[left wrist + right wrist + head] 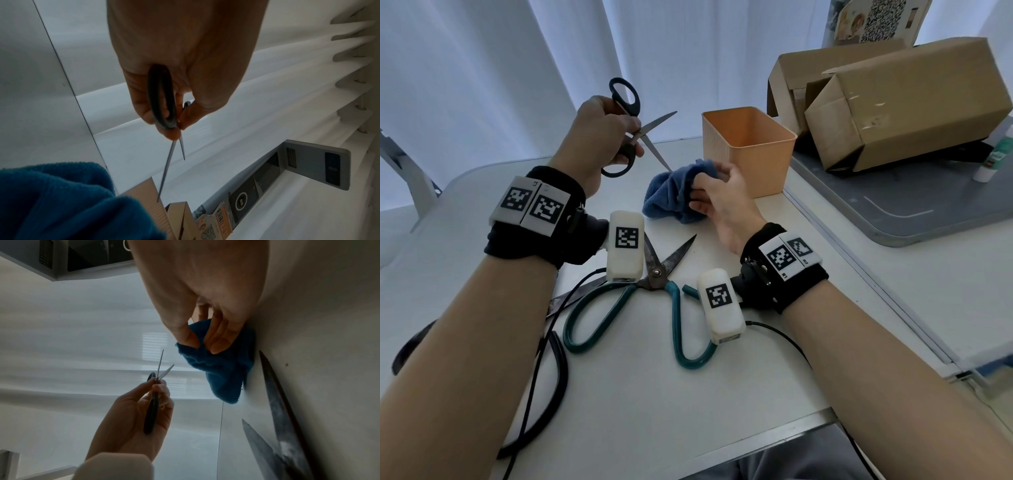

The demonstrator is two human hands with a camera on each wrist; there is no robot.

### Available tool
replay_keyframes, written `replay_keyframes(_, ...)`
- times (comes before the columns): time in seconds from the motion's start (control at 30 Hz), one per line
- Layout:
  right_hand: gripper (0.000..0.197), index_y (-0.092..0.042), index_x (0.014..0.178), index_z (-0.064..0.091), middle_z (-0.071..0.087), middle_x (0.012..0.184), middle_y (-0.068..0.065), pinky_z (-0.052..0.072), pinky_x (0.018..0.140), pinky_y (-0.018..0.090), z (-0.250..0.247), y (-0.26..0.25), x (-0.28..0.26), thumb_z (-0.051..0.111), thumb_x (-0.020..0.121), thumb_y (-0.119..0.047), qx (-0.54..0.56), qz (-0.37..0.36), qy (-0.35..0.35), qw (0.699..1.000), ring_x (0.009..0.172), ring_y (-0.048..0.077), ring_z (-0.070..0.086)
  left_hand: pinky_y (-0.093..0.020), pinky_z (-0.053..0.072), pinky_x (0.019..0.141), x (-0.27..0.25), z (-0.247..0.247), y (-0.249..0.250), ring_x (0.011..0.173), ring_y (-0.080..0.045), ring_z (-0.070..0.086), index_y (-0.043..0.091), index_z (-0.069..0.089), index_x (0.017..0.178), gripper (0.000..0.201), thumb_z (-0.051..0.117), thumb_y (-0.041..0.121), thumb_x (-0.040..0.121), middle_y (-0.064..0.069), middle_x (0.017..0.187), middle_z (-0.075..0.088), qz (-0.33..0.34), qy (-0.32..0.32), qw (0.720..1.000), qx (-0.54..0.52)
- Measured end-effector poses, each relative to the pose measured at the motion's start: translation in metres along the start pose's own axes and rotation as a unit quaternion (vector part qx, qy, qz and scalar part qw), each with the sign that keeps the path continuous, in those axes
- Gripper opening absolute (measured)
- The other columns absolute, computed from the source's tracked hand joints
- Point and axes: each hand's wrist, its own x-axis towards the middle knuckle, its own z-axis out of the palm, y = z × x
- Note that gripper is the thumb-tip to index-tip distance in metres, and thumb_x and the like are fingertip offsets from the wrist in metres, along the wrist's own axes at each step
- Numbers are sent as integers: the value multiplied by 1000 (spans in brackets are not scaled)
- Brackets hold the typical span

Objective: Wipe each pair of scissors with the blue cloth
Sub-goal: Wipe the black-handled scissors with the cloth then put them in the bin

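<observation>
Black-handled scissors (631, 130) raised above the desk (722, 394) in the left hand (599, 137), blades spread apart, fingers and thumb curled round the handle loops near the pivot; lower blade tip angled down toward the blue cloth (674, 193), close to it, contact not clear. Right hand (719, 202) gripping the bunched cloth, thumb and fingers pinching a fold, cloth's lower part resting on the desk. Nearer the body, flat on the desk, green-handled scissors (657, 274) with dark worn blades open, partly hidden behind the wrist cameras. Beside those on the left, partly under the left forearm, another large pair (571, 298) with dark handles. Behind the cloth, orange bin (751, 150) standing upright; to its right, cardboard boxes (887, 102) on a grey tray (893, 219).
</observation>
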Motion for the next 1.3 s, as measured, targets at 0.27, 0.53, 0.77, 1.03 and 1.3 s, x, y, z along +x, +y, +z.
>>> replay_keyframes(0.27, 26, -10, 110, 43, 60, 92, 17, 59, 60, 30, 4, -6, -8, 55, 91, 4, 111, 20, -70, 991, 64, 25, 69, -24, 50, 58, -7, 10, -1, 60, -13, 64, 16, 39, 121, 33, 54, 5, 94, -1, 93, 58, 22, -8, 999, -23)
replay_keyframes(0.53, 16, -9, 90, 54, 63, 105, 23, 60, 84, 44, 7, -12, -13, 56, 95, -25, 55, 67, -76, 993, 83, 33, 69, -23, 51, 57, -7, 11, 2, 58, -13, 63, 13, 37, 118, 29, 50, 3, 95, -10, 105, 56, 26, -12, 999, -41)
replay_keyframes(0.77, 36, -9, 97, 66, 57, 73, 4, 47, 51, 26, 5, -11, -14, 58, 92, -44, -43, 54, -109, 992, 60, 16, 50, -24, 51, 57, -10, 12, 6, 60, -16, 65, 14, 39, 111, 24, 50, 3, 92, -9, 101, 57, 36, 4, 995, -94)
replay_keyframes(1.03, 28, -6, 115, 65, 58, 69, 2, 47, 48, 19, 5, -8, -16, 66, 93, -25, 0, 22, -167, 986, 55, 13, 50, -27, 54, 62, -15, 18, 5, 71, -28, 72, 14, 37, 109, 25, 54, 2, 94, -11, 100, 58, 43, -49, 993, -103)
replay_keyframes(1.3, 5, -16, 90, 64, 54, 67, -3, 46, 50, 18, 3, -7, -9, 67, 92, -19, 55, 1, -114, 992, 57, 9, 48, -33, 61, 70, -18, 20, 5, 81, -23, 74, 10, 53, 103, 11, 60, 13, 96, -11, 97, 71, 24, -75, 994, -74)
